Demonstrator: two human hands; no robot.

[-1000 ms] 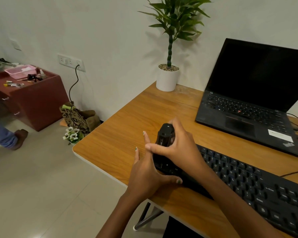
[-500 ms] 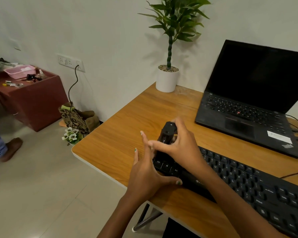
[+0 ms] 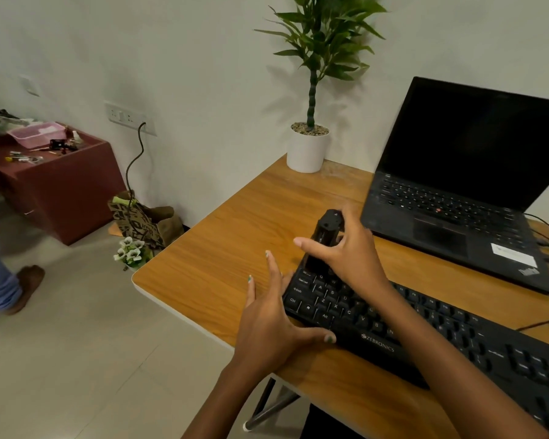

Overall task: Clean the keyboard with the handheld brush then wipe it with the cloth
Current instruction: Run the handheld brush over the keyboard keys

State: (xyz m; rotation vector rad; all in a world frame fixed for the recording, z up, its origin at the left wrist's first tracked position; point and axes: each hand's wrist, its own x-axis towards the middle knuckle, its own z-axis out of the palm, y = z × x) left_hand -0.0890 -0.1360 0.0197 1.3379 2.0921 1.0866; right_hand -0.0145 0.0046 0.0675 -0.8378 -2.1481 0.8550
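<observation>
The right hand (image 3: 351, 255) has its grip wrapped around a black handheld brush (image 3: 325, 236), with the fingers curled round its body and the pointer finger sticking out to the left. The brush stands tilted, its top end up in the air and its low end down on the far left corner of the black keyboard (image 3: 431, 331). The bristles are hidden behind the hand and the brush body, so they cannot be seen. The keyboard lies on the wooden table (image 3: 235, 242), close to the near edge, and runs off to the right. The left hand (image 3: 273, 327) has a wide grip with straight fingers. It lies flat against the left end of the keyboard, with the thumb resting along the front edge. A black laptop (image 3: 463, 198) sits open behind the keyboard, and its screen is dark. A green plant in a white pot (image 3: 308, 147) stands at the back corner of the table by the wall. On the floor beside the table there is a brown paper bag (image 3: 140, 220) and some small white flowers (image 3: 130, 253). A dark red cabinet (image 3: 61, 185) stands farther left.
</observation>
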